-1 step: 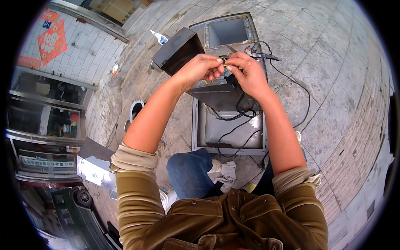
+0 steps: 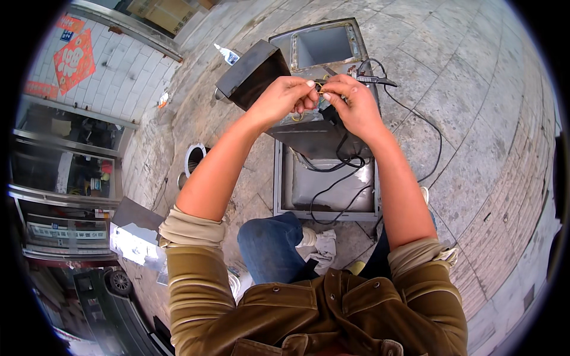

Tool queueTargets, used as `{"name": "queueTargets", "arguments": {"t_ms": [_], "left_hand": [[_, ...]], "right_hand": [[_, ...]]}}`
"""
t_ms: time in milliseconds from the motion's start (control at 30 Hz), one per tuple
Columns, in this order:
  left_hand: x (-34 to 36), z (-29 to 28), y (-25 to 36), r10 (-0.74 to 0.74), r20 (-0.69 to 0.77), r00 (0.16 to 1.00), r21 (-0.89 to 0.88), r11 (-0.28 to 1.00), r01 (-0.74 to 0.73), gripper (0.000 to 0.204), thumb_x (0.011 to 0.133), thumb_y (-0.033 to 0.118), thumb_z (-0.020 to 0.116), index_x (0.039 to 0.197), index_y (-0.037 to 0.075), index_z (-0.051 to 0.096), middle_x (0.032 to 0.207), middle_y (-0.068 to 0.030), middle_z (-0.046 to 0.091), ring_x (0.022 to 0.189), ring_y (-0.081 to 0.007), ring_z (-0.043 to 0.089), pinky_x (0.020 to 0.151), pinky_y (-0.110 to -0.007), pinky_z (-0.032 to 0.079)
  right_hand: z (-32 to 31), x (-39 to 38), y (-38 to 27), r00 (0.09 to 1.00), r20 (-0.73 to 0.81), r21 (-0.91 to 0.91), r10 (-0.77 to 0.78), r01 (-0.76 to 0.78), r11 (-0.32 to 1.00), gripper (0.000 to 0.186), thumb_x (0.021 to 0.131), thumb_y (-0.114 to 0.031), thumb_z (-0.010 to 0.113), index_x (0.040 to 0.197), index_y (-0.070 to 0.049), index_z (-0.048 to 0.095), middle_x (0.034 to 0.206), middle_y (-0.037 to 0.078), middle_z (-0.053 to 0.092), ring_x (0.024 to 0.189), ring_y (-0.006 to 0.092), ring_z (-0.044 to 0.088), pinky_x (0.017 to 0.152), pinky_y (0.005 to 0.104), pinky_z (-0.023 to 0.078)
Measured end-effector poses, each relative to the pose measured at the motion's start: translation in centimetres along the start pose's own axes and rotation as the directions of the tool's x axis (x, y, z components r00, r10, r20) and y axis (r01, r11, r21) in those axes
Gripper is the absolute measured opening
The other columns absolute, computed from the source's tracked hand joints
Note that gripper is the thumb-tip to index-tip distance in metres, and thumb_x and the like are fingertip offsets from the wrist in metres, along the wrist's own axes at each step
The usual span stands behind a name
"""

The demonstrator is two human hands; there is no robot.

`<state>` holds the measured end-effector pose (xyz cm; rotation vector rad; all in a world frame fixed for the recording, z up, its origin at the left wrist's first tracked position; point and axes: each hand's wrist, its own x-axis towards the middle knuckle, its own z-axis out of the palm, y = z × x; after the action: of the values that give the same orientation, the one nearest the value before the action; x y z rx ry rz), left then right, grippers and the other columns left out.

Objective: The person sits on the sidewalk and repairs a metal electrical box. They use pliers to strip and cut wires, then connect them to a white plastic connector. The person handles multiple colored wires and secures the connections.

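Observation:
My left hand (image 2: 284, 99) is closed in a pinch on thin wires, its fingertips close to those of the other hand. Facing it, my right hand (image 2: 356, 105) pinches the thin yellowish wires (image 2: 321, 89) between thumb and finger. The exact joint between the fingertips is too small to make out. Both hands are above a dark metal housing (image 2: 317, 135). A black cable (image 2: 343, 142) hangs below my right hand in loops over the housing's near side. A pale blade-like piece (image 2: 329, 70) shows just beyond my right fingers.
A metal casing (image 2: 284, 43) with a rectangular opening lies behind, beside a dark box-shaped cover (image 2: 252, 74). A white bottle (image 2: 227, 54) stands at the far left. A grey metal tray (image 2: 326, 190) lies near my knees. Black cord (image 2: 438, 133) trails over the paving on the right.
My left hand has shifted very slightly leftward, and a little more of the wires shows between the fingertips. My right hand stays in place.

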<state>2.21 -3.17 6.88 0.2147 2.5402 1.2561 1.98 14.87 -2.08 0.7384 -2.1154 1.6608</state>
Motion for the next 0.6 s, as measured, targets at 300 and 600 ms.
{"name": "queueTargets", "arguments": {"t_ms": [300,600], "left_hand": [[-1.2,1.5,0.0,0.761,0.106,0.64,0.915,0.177,-0.362,0.013,0.079,0.016,0.07,0.088,0.009,0.064,0.083,-0.0051,0.063,0.074,-0.0228,0.062,0.068,-0.034,0.05],[0.1,0.1,-0.6,0.008,0.025,1.0,-0.073,0.997,-0.007,0.019,0.091,0.022,0.061,0.086,0.004,0.065,0.074,-0.008,0.063,0.066,-0.0189,0.059,0.063,-0.033,0.047]], "right_hand": [[0.0,0.1,-0.1,1.0,0.0,0.051,0.019,-0.019,0.999,0.012,0.085,-0.004,0.065,0.095,0.002,0.065,0.092,0.01,0.063,0.082,0.0247,0.061,0.074,0.0317,0.048],[0.2,0.2,0.0,1.0,0.0,0.018,-0.002,0.002,1.0,0.012,0.086,-0.006,0.065,0.095,0.002,0.066,0.092,0.01,0.063,0.082,0.0232,0.062,0.073,0.0312,0.049]]}}
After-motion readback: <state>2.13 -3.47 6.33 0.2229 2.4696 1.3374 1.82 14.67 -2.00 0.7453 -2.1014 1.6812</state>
